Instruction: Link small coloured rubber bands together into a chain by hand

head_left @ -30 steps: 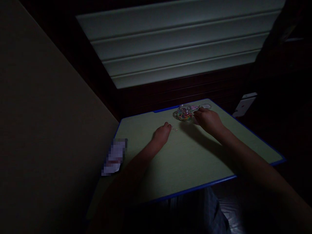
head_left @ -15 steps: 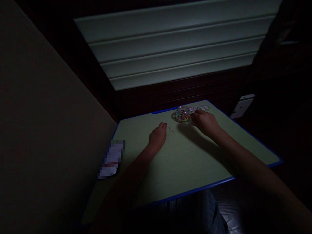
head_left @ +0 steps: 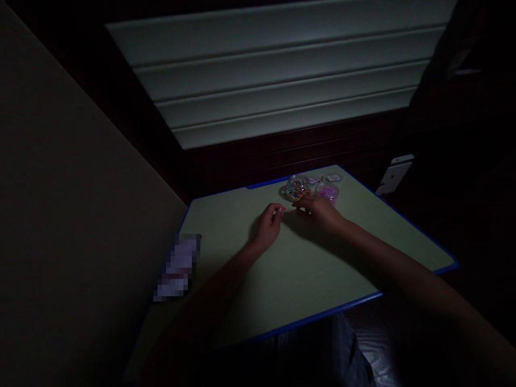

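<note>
Over the middle of the table, my left hand (head_left: 269, 228) is closed, thumb and fingers pinching one end of a thin, pale strand-like piece (head_left: 289, 210). The other end meets the fingertips of my right hand (head_left: 320, 214), which are also pinched together. It is too dark and small to tell exactly what the piece is. Just beyond the fingers stands a clear container (head_left: 297, 185) with many small coloured pieces that look like loops. Behind my right hand is a round clear tub (head_left: 327, 192) with pink contents, partly covered by the hand.
A clear lid-like piece (head_left: 332, 178) with a pale label and a small pink packet (head_left: 314, 180) lie at the table's far edge. The pale green table (head_left: 314, 274) has a blue rim. A blurred-out flat object (head_left: 177, 269) lies at the left edge, near the wall.
My right hand has come left and nearer, away from the container of coloured pieces, to meet my left hand at the pale piece. The pink tub has come into view.
</note>
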### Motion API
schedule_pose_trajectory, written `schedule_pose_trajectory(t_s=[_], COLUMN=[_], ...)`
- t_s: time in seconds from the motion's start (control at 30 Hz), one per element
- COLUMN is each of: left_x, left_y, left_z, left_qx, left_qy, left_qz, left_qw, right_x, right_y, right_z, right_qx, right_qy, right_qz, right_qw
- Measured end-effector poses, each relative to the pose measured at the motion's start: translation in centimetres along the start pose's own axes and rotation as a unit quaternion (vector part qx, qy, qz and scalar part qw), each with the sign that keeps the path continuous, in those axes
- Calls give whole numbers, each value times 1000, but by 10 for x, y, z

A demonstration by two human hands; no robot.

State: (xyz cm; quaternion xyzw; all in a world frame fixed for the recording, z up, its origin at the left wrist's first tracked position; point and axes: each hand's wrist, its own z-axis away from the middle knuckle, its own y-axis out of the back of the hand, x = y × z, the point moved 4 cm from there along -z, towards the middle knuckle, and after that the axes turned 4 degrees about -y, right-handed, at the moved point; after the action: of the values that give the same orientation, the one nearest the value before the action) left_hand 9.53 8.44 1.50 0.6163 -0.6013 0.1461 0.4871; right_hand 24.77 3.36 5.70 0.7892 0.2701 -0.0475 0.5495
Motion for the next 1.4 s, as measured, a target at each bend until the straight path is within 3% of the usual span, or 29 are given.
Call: schedule_pose_trajectory(t_s=[0.23, 0.43, 0.6, 0.77, 0.9, 1.0, 1.13, 1.3, 1.4], left_x=[5, 4, 0, -11, -31, -44, -36, -15, -10], left_y=[-2, -3, -3, 7, 24, 33, 36, 21, 12], left_z=[1, 0, -1, -7, -16, -20, -16, -3, 2], left_qx=[-29, -37, -51, -43, -21, -55, -114, -188, -208], left_qy=[10, -8, -11, 18, 39, 54, 3, -27, -42], left_qz=[23, 9, -4, -29, -67, -122, -259, -446, -495], left_qw=[999, 999, 999, 999, 997, 990, 959, 875, 843], right_x=[2, 2, -2, 17, 42, 50, 46, 37, 35], right_y=[-6, -5, 4, 32, 50, 52, 49, 47, 47], right_z=[-2, -3, -2, 1, 3, 4, 3, 3, 3], right_qx=[-7, -20, -38, 16, 58, 58, 56, 55, 54], right_qy=[25, 18, -8, -78, -164, -183, -184, -177, -177], right_qz=[-57, -37, 127, 310, 370, 376, 364, 347, 337], right_qw=[998, 999, 991, 948, 913, 907, 911, 919, 923])
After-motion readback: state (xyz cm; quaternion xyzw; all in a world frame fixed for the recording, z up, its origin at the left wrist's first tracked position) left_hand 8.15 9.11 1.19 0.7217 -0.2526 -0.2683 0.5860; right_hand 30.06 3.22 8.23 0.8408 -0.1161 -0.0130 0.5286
